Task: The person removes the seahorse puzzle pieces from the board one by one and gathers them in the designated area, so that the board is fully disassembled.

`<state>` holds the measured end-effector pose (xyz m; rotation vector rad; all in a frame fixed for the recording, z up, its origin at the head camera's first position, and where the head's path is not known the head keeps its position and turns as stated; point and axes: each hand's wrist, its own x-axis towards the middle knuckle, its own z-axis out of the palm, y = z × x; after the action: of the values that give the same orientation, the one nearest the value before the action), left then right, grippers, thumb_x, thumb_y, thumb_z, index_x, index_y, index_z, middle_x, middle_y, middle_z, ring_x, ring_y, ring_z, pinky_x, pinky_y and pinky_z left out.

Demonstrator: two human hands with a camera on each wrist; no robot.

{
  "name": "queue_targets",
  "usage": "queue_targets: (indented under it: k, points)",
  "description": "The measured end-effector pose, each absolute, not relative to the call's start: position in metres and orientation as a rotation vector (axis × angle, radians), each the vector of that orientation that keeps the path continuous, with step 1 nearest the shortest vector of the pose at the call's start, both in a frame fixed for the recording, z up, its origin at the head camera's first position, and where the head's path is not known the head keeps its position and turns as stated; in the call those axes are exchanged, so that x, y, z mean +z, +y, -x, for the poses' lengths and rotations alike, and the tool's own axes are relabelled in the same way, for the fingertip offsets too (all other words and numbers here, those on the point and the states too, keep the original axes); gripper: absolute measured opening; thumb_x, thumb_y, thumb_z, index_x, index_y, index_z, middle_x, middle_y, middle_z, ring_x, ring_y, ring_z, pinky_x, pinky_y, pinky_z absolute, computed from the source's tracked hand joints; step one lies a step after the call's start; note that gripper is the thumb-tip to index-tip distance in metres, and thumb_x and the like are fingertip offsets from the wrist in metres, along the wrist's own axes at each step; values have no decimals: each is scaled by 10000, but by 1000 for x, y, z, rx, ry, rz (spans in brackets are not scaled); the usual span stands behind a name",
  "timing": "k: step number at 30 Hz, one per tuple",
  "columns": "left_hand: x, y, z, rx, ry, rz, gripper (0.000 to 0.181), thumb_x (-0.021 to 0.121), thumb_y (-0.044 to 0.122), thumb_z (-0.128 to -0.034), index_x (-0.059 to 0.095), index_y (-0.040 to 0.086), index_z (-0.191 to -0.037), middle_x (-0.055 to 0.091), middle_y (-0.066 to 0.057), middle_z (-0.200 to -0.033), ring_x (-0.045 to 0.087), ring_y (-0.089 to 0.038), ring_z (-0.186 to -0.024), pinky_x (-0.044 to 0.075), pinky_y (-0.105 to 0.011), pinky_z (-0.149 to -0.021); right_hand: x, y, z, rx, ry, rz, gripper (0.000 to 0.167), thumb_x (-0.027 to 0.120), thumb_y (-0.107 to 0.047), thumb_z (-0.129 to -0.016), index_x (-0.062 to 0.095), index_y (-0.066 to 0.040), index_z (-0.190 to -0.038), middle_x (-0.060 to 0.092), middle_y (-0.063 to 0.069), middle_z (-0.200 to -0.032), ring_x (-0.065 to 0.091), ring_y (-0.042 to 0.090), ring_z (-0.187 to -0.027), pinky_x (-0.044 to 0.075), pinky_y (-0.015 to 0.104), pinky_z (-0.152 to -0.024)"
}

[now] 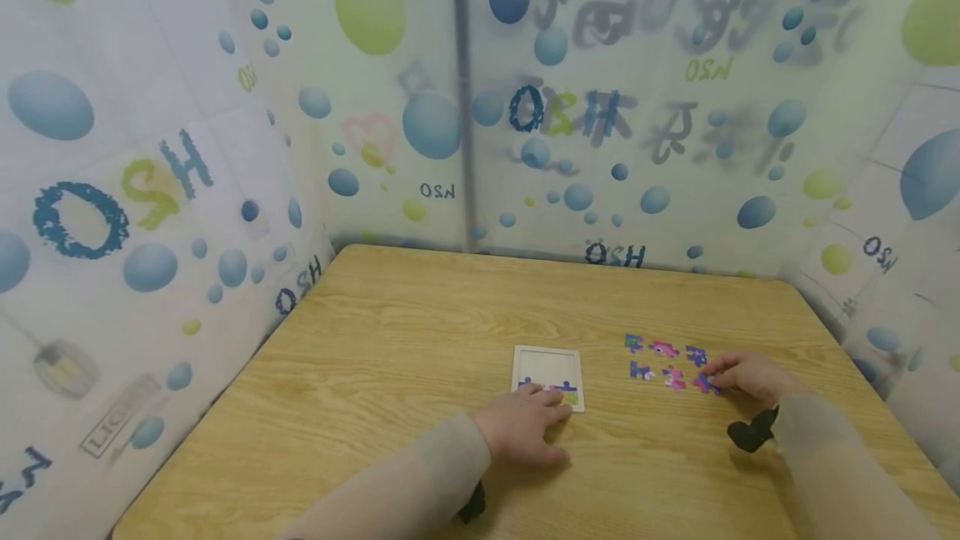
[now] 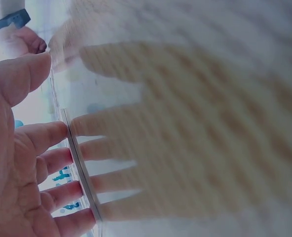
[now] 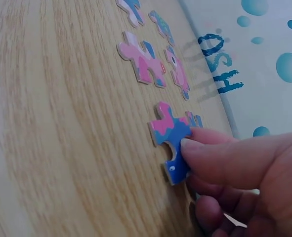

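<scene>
A pink-and-blue jigsaw piece [image 3: 171, 134] is pinched between thumb and forefinger in the right hand [image 1: 753, 377], its knobbed outline and pale cut edge showing; whether it touches the surface I cannot tell. From it, five more glossy-looking puzzle pieces [image 1: 662, 349] lie flat between 9 and 12 o'clock, pink, purple and blue. Farther out at 9 o'clock sits a square, pale tray [image 1: 547, 363] with a raised rim, pieces lined along its near side. The left hand [image 1: 521, 427] reaches it from 7 o'clock, its grip relaxed and clasping nothing, fingers extended with their tips at the tray's edge. Pale sleeves [image 1: 423, 461] cover both arms.

All this rests on a broad, yellowish surface [image 1: 390, 340] with wood grain and rounded far corners, softly reflective in the left wrist view. Pale walls [image 1: 292, 7] enclose it at 10, 12 and 2 o'clock, printed with blue and lime ovals and mirror-reversed H2O lettering. Blurred grey characters show toward 1 o'clock, and a dark vertical strip [image 1: 462, 107] divides the far wall near 12 o'clock
</scene>
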<state>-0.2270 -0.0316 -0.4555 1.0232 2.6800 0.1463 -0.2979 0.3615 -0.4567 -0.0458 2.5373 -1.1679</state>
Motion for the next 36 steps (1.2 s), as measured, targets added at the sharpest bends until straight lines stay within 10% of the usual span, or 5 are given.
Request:
queue_targets:
  k: [22, 30, 36]
  points:
    - [-455, -31, 228, 142, 2687, -1015, 714, 528, 638, -876, 416, 258, -1469, 319, 69, -1540, 289, -232, -1409, 295, -350, -1123, -449, 337, 291, -1114, 2628, 21, 361, 602, -260, -948, 605, 26, -1169, 574, 184, -1172, 504, 306, -1022, 435, 470, -857]
    - [-456, -31, 229, 135, 2687, -1021, 719, 523, 643, -876, 414, 254, -1470, 316, 65, -1542, 290, -232, -1409, 304, -354, -1118, -443, 272, 297, -1296, 2456, 42, 325, 599, -215, -959, 576, 12, -1191, 601, 94, -976, 493, 193, -708, 439, 311, -594]
    - [-457, -31, 229, 153, 2669, -1004, 729, 511, 662, -872, 405, 264, -1473, 309, 71, -1545, 284, -226, -1412, 302, -365, -1120, -449, 222, 301, -1308, 2488, 106, 293, 659, -221, -921, 643, -23, -1136, 618, 83, -1100, 516, 240, -964, 454, 383, -816]
